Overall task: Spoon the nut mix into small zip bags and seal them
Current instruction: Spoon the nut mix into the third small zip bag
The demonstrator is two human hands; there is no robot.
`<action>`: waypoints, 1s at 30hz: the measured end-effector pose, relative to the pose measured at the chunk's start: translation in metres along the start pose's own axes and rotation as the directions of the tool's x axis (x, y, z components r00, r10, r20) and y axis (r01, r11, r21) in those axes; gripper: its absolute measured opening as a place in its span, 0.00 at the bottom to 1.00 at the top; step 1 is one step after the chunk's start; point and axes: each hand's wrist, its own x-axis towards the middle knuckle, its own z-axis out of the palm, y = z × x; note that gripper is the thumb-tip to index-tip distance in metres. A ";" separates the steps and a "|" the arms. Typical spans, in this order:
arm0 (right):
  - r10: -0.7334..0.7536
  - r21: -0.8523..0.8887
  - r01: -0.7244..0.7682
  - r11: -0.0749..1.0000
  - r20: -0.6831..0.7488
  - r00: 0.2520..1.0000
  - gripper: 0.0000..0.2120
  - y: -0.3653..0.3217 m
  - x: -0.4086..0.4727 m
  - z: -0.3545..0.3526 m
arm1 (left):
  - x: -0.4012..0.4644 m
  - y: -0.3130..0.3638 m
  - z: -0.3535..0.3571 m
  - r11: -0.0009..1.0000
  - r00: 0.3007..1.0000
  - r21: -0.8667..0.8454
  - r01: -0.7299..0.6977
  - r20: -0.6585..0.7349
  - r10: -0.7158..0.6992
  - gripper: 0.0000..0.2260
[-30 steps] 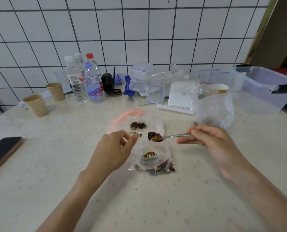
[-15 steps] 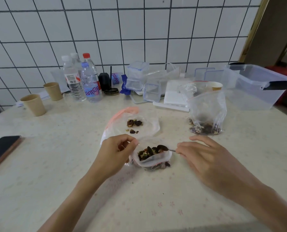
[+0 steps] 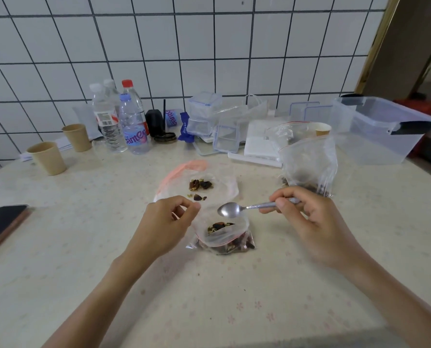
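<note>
Here the left hand (image 3: 166, 222) pinches the small zip bag's (image 3: 222, 234) rim while the right hand (image 3: 307, 222) grips the spoon (image 3: 237, 209) above.

On the bench (image 3: 83, 247), at frame centre, a small zip bag (image 3: 224, 234) holds nut mix (image 3: 218, 226). The left hand (image 3: 164, 227) is at its left edge; the right hand (image 3: 307, 222), right of it, holds a spoon (image 3: 234, 209) just above the bag's mouth. Behind it lies a flat bag (image 3: 196, 182) with a few nuts. A larger bag (image 3: 309, 167) stands at centre right. Bottles (image 3: 120, 121) and two cups (image 3: 48, 158) stand at upper left, a phone (image 3: 1, 224) at the left edge, and a tub (image 3: 382, 131) at upper right.
</note>
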 end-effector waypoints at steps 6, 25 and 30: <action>0.155 0.258 -0.149 0.954 -0.002 0.988 0.08 0.016 0.026 0.021 | 0.021 0.003 -0.011 0.995 0.962 0.003 -0.096 -0.258 0.093 0.06; 0.417 0.233 -0.458 0.858 0.207 0.885 0.11 0.030 0.092 0.068 | 0.075 -0.043 0.006 0.947 0.973 0.223 0.231 -0.042 -0.228 0.35; 0.475 0.282 -0.503 0.817 0.164 0.864 0.09 0.037 0.104 0.084 | 0.077 -0.046 0.011 0.943 0.981 0.276 0.184 0.014 -0.196 0.40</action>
